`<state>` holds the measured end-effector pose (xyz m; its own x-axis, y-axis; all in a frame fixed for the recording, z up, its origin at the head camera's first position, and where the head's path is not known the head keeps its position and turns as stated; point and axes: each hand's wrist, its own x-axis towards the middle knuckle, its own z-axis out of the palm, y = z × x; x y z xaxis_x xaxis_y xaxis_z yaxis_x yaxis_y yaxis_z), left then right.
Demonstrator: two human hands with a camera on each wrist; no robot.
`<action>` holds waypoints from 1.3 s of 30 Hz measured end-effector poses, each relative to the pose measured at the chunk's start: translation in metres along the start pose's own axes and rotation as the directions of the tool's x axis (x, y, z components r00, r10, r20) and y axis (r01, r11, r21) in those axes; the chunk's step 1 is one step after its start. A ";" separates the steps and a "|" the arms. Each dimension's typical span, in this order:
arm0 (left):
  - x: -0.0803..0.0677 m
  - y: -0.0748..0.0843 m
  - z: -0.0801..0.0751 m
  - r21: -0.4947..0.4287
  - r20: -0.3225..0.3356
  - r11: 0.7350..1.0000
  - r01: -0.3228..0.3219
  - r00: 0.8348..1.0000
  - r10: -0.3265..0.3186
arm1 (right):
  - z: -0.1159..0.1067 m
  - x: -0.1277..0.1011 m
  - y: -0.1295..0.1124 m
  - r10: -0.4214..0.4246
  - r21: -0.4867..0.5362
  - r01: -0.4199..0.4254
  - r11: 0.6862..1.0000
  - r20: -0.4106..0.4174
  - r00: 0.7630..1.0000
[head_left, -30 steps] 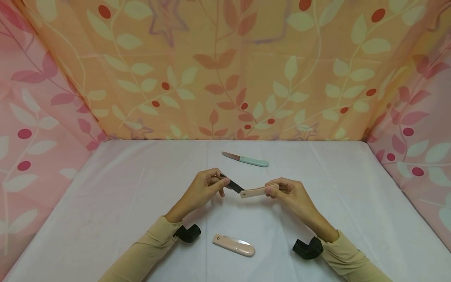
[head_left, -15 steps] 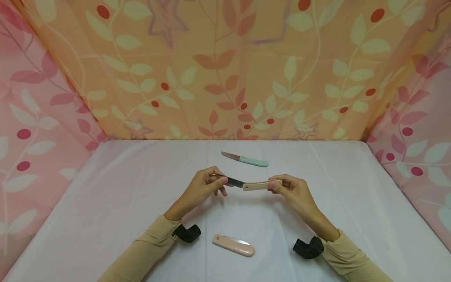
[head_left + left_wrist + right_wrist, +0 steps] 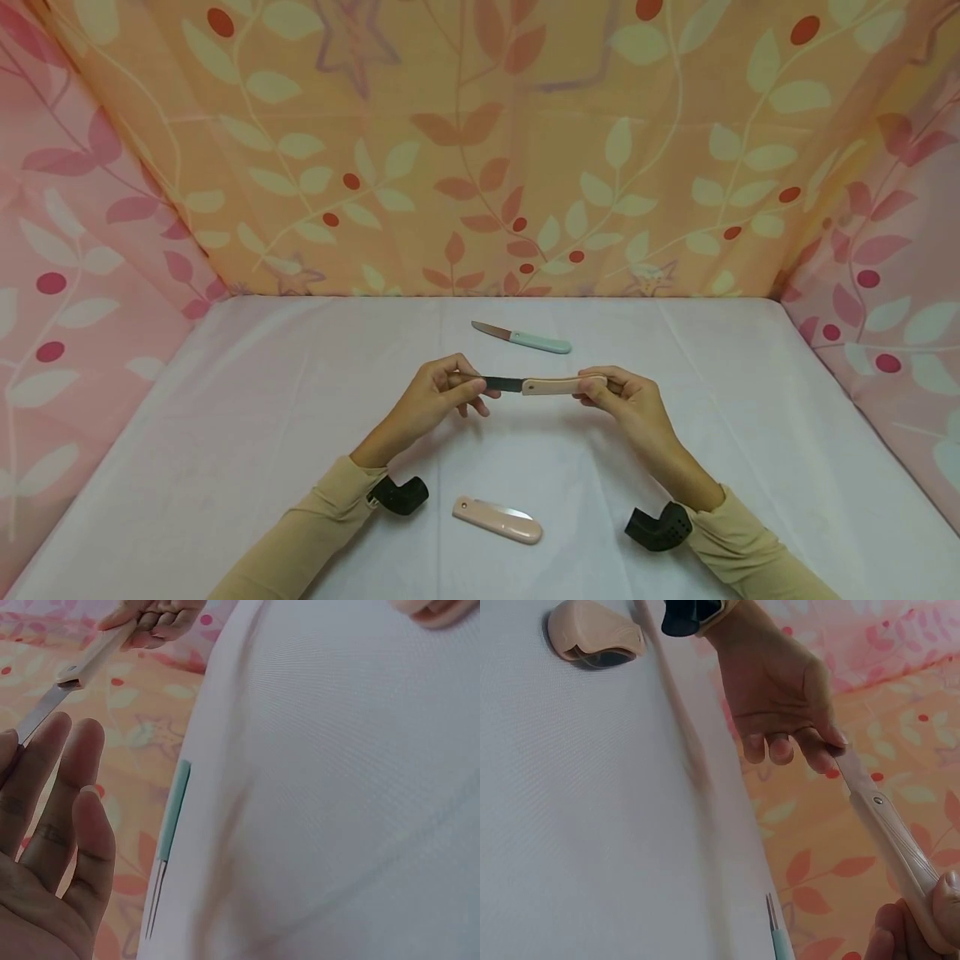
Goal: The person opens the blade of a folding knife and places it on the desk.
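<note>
Leaf-print cloth backs the white table (image 3: 225,433), above which the knife (image 3: 536,385) hangs: left hand (image 3: 435,398) pinches its blade, right hand (image 3: 626,400) grips its handle. It looks light and stiff; the handle seems the safer hold, the thin blade sharp and slippery

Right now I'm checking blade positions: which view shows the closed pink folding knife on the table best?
The head view: the closed pink knife lies whole between the wrists. The right wrist view shows it small and foreshortened in a corner; the left wrist view catches only an edge.

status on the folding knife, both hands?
Left hand pinches blade; right hand grips peach handle. Knife fully open, above table. Nothing in the way.
</note>
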<state>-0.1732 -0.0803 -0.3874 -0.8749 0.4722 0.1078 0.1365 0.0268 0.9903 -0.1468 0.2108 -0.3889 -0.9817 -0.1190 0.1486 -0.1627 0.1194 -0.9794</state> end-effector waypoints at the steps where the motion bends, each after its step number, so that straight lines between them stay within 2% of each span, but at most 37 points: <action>1: 0.000 0.000 0.000 -0.002 0.005 1.000 0.005 1.000 -0.005 | 0.000 0.000 0.000 0.004 0.010 -0.004 1.000 -0.005 1.000; 12: 0.000 -0.003 0.002 0.039 0.030 0.998 0.050 0.998 -0.051 | -0.001 -0.001 -0.001 0.043 0.031 -0.042 0.999 -0.023 0.999; 15: 0.001 -0.004 0.003 0.074 -0.011 0.996 0.058 0.998 -0.057 | -0.002 -0.001 -0.001 0.040 0.004 -0.039 0.999 -0.020 0.999; 19: 0.001 -0.006 0.004 0.108 -0.112 0.993 0.053 0.993 -0.041 | -0.002 0.000 0.000 0.033 -0.039 -0.034 0.999 -0.017 0.999; 24: 0.001 -0.007 0.005 0.088 -0.208 0.996 0.025 0.978 -0.006 | -0.001 0.000 0.003 0.047 -0.085 -0.046 0.995 0.007 0.999; 31: 0.001 -0.006 0.002 0.053 -0.255 0.998 0.016 0.967 -0.002 | -0.002 0.001 0.005 0.054 -0.179 -0.051 0.983 0.016 0.998; 39: 0.003 -0.008 -0.001 0.022 -0.301 0.999 0.046 0.953 -0.037 | -0.001 0.002 0.006 0.082 -0.154 -0.073 0.985 0.048 0.995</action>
<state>-0.1769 -0.0800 -0.3948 -0.9787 0.1835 0.0924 0.1063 0.0675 0.9920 -0.1502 0.2127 -0.3946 -0.9858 -0.1563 0.0614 -0.1037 0.2785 -0.9548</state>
